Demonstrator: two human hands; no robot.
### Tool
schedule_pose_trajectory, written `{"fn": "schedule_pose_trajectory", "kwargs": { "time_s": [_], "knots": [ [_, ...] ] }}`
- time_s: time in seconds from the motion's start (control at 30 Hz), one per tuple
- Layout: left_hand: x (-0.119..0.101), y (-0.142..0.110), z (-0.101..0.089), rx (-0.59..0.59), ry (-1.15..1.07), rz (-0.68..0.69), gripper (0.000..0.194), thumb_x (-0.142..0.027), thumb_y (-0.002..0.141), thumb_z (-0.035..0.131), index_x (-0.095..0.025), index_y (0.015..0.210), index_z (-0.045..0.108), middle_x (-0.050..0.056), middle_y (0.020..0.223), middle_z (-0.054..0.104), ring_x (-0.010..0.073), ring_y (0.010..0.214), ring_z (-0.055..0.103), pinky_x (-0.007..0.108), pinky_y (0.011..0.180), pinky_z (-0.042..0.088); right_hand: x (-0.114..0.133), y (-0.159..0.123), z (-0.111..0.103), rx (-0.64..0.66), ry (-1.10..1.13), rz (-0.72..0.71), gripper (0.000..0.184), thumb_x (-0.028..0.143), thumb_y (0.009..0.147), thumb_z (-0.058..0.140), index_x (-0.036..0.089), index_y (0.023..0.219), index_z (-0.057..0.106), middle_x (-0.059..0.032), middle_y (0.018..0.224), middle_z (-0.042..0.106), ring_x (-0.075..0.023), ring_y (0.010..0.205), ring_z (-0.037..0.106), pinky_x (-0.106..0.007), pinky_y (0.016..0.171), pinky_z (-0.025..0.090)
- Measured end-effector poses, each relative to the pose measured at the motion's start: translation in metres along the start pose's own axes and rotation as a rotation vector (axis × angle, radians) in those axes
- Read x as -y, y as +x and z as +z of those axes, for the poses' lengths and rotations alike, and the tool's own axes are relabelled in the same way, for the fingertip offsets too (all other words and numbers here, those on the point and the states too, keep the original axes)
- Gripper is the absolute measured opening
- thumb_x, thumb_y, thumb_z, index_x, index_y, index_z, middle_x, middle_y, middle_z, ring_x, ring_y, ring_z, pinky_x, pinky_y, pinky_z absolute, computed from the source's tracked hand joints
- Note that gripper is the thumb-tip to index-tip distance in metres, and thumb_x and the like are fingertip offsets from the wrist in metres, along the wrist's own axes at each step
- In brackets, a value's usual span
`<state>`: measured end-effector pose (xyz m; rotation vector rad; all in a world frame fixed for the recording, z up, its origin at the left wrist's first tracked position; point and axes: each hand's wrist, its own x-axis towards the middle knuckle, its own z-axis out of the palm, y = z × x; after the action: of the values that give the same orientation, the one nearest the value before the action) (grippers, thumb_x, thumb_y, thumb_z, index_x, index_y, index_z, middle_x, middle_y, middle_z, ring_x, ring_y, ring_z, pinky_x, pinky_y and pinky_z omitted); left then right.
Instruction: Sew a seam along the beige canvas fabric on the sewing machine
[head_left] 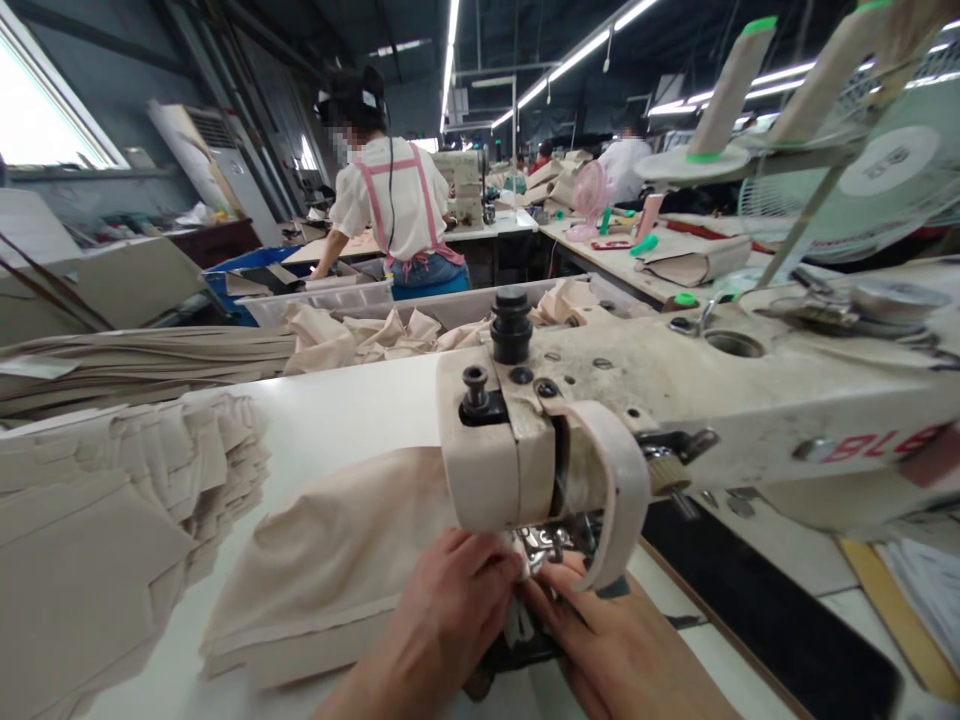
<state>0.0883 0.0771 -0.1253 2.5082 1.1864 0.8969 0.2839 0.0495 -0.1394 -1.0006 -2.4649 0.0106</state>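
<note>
Below the head of a sewing machine (487, 450), both hands are close together at the presser foot (541, 542). My left hand (457, 590) is closed, its fingers pinched on the edge of a beige fabric piece (345, 550) just left of the foot. The rest of that piece spreads leftward over the white table, partly behind the machine head. My right hand (600, 620) is closed too, with its fingertips at the right side of the foot. What the right fingers pinch is hidden by the hand and the machine's curved guard (626, 490).
Stacked beige fabric pieces (90, 560) cover the table's left side. Behind the table stands a bin (480, 310) of crumpled fabric. Thread cones (731, 90) and a fan (877, 170) rise at right. A co-worker (397, 200) sits ahead, back turned. A black strip (772, 610) lies at right.
</note>
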Motion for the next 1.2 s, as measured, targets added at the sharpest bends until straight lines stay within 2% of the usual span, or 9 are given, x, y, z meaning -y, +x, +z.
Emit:
{"fn": "schedule_pose_trajectory", "kwargs": {
  "time_s": [0.1,0.2,0.3,0.47,0.67,0.8,0.87,1.03,1.2],
  "knots": [
    [0.005,-0.001,-0.004,0.001,-0.165,-0.074,0.02,-0.007,0.074,0.057,-0.02,0.084,0.067,0.002,0.09,0.071,0.017,0.083,0.066,0.025,0.074,0.051,-0.001,0.003,-0.011,0.1,-0.009,0.023,0.069,-0.001,0.069,0.041,0.013,0.137,0.049,-0.0121,0.118,0.066,-0.0289,0.108,0.061,-0.043,0.094,0.053],
    [0.005,-0.004,-0.001,0.012,-0.3,-0.241,0.017,-0.007,0.075,0.058,-0.02,0.077,0.069,0.003,0.086,0.071,0.0173,0.08,0.066,0.026,0.073,0.05,-0.001,0.002,-0.013,0.098,-0.04,0.001,0.063,-0.001,0.072,0.041,0.014,0.131,0.055,-0.0145,0.114,0.067,-0.031,0.108,0.063,-0.045,0.091,0.055],
    [0.003,-0.004,0.001,-0.006,-0.3,-0.316,0.019,-0.008,0.076,0.056,-0.019,0.071,0.07,0.004,0.083,0.071,0.018,0.078,0.066,0.027,0.072,0.049,0.001,0.001,-0.011,0.072,-0.053,0.007,0.055,-0.001,0.075,0.041,0.014,0.125,0.059,-0.0159,0.111,0.068,-0.0314,0.107,0.064,-0.046,0.09,0.055],
    [0.001,0.001,-0.003,0.11,-0.244,-0.317,0.02,-0.007,0.076,0.053,-0.019,0.069,0.067,0.003,0.074,0.068,0.0161,0.068,0.063,0.026,0.063,0.047,0.002,0.0,-0.007,0.021,-0.056,0.041,0.055,0.0,0.069,0.044,0.014,0.119,0.062,-0.0152,0.114,0.069,-0.0305,0.108,0.064,-0.043,0.092,0.055],
    [0.002,0.002,-0.003,0.082,-0.131,-0.137,0.023,-0.003,0.075,0.046,-0.019,0.068,0.062,0.002,0.071,0.066,0.0168,0.07,0.062,0.026,0.063,0.044,-0.001,0.002,-0.002,0.018,-0.049,-0.012,0.055,0.001,0.066,0.045,0.012,0.117,0.061,-0.018,0.113,0.069,-0.0321,0.102,0.067,-0.043,0.085,0.059],
    [0.007,0.001,0.0,0.154,-0.148,-0.145,0.022,-0.005,0.077,0.048,-0.02,0.073,0.062,0.0,0.073,0.066,0.0153,0.071,0.062,0.024,0.065,0.046,-0.003,0.0,0.001,-0.007,-0.074,-0.005,0.057,-0.002,0.064,0.043,0.014,0.117,0.06,-0.0172,0.113,0.069,-0.0312,0.101,0.068,-0.042,0.083,0.06],
    [0.009,-0.001,0.002,0.116,-0.161,-0.133,0.021,-0.004,0.076,0.05,-0.02,0.071,0.062,-0.001,0.071,0.065,0.0138,0.067,0.061,0.023,0.062,0.045,-0.003,-0.001,0.002,-0.019,-0.069,0.005,0.057,-0.002,0.063,0.043,0.015,0.114,0.061,-0.0163,0.113,0.069,-0.03,0.101,0.068,-0.041,0.083,0.06],
    [0.005,-0.003,0.006,-0.114,-0.163,-0.137,0.021,-0.004,0.076,0.055,-0.021,0.07,0.065,-0.002,0.068,0.066,0.0125,0.063,0.061,0.022,0.064,0.046,-0.002,0.0,0.001,-0.05,-0.071,-0.017,0.06,-0.001,0.061,0.043,0.011,0.116,0.063,-0.0172,0.109,0.071,-0.0313,0.098,0.069,-0.042,0.082,0.06],
    [0.001,0.002,0.003,-0.075,-0.168,-0.125,0.019,-0.004,0.075,0.055,-0.019,0.065,0.062,-0.001,0.067,0.065,0.0128,0.064,0.059,0.021,0.063,0.045,-0.004,-0.004,0.002,0.01,-0.066,-0.022,0.059,0.001,0.069,0.044,0.01,0.125,0.058,-0.0178,0.114,0.069,-0.0332,0.106,0.066,-0.046,0.088,0.057]
  ]
}}
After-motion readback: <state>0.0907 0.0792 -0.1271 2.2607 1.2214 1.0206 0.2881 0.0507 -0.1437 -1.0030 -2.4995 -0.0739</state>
